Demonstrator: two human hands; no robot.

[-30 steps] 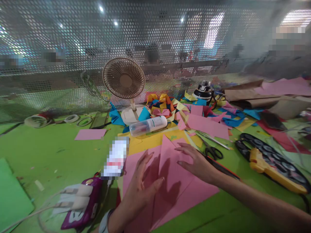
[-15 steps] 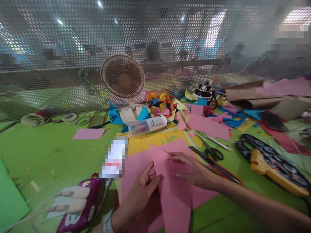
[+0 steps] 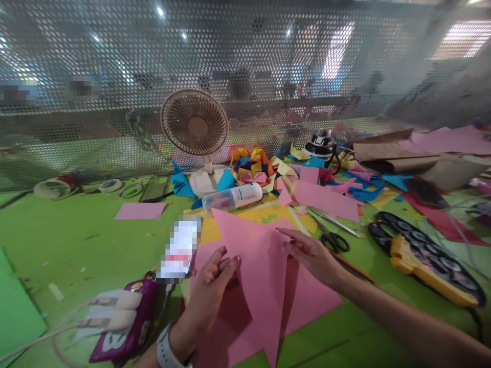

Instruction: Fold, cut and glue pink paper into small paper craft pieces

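A pink sheet of paper (image 3: 255, 266) stands raised in front of me, one pointed corner toward the fan and another down toward the near edge. My right hand (image 3: 312, 255) pinches its right edge between thumb and fingers. At its left edge, my left hand (image 3: 210, 289) has thumb and fingertips closed on the paper, with a watch on the wrist. More pink paper (image 3: 312, 306) lies flat underneath, over yellow paper (image 3: 209, 232). Just left of my left hand is a lit phone (image 3: 178, 250), its screen blurred.
Behind stand a fan (image 3: 197, 128) and a clear bottle (image 3: 232, 198) lying down, beside a heap of coloured paper scraps (image 3: 253, 163). Scissors (image 3: 335, 240) and a yellow-handled black tool (image 3: 425, 271) lie right. A purple power strip (image 3: 130, 327) with plugs sits left.
The pink sheet has come up off the paper below and turned, its top corner swinging left. Both hands have gone from spread above it to pinching its edges.
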